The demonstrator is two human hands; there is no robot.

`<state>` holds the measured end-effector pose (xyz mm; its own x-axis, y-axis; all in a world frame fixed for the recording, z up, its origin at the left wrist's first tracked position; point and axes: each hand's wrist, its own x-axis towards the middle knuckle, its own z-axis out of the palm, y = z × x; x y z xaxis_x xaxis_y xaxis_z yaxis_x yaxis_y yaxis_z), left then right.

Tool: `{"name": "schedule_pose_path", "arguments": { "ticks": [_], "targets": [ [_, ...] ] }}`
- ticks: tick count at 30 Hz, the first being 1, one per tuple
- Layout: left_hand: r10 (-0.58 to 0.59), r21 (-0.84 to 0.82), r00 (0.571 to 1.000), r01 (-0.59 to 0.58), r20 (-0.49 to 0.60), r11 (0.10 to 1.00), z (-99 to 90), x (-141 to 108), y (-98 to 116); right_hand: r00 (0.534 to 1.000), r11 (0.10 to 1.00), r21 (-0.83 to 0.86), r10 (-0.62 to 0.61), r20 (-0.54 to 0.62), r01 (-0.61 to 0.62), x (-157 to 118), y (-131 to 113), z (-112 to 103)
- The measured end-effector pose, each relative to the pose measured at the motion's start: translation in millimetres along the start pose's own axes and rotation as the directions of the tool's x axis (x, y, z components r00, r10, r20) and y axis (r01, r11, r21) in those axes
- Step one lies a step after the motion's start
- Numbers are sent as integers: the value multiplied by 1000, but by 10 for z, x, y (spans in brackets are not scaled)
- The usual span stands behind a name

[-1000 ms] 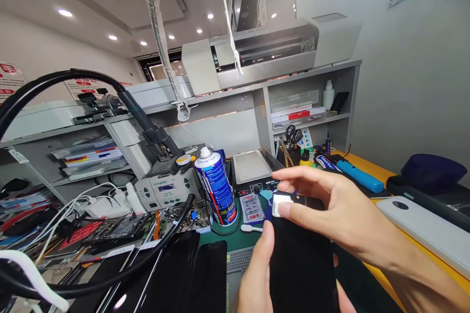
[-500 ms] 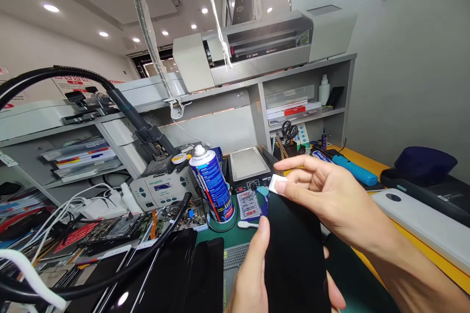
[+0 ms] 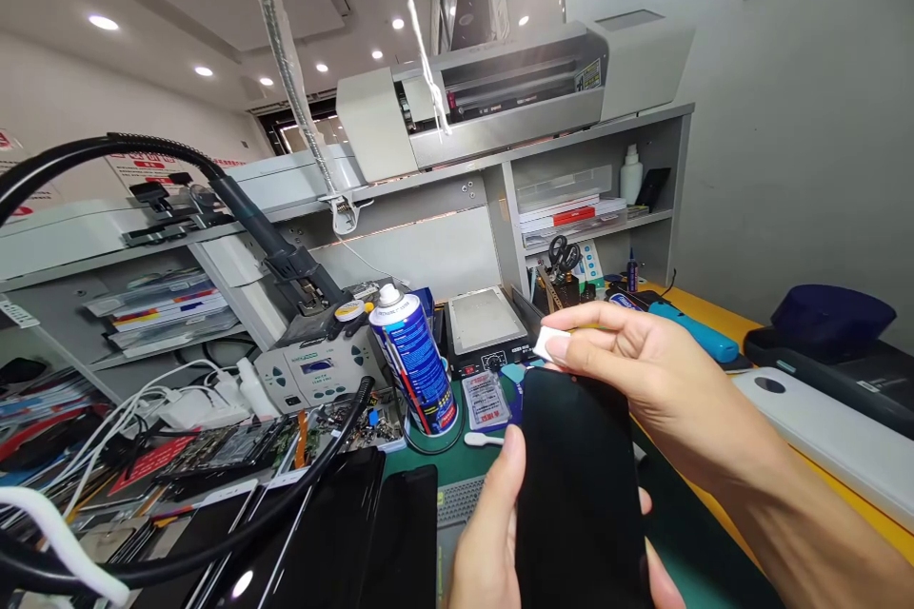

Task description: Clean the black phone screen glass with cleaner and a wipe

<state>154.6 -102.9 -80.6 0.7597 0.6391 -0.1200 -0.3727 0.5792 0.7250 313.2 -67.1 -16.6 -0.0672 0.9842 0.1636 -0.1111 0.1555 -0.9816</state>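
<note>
A black phone-like slab (image 3: 577, 495) stands tilted in my left hand (image 3: 492, 528), the thumb along its left edge and fingertips showing at its right edge. My right hand (image 3: 628, 352) pinches a small white piece (image 3: 548, 343) between thumb and fingers at the slab's top edge. Whether the white piece touches the slab is unclear. Left of the hands stands a blue spray can (image 3: 415, 362) with a white nozzle. A white-tipped tool (image 3: 484, 439) and a small printed packet (image 3: 486, 399) lie on the green mat (image 3: 685, 533).
Dark phone panels (image 3: 321, 533) and circuit boards (image 3: 235, 447) crowd the left, crossed by a black hose (image 3: 286, 519). Behind are a grey control station (image 3: 318, 366) and a flat plate device (image 3: 486, 319). A white power bank-like object (image 3: 828, 433) lies right, near a blue-handled tool (image 3: 696, 331).
My right hand and the white piece have shifted slightly right and up. The black slab has moved a little to the right.
</note>
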Motion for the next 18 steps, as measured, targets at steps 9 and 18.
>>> {"name": "schedule_pose_path", "arguments": {
  "ticks": [9,18],
  "targets": [
    [31,-82,998,-36,-62,996,78,14,5,999,999,23,-24,35,23,14,-30,3],
    [17,-163,1000,-18,-10,986,122,38,10,998,992,124,-11,65,3,20,-27,7]
  ]
}}
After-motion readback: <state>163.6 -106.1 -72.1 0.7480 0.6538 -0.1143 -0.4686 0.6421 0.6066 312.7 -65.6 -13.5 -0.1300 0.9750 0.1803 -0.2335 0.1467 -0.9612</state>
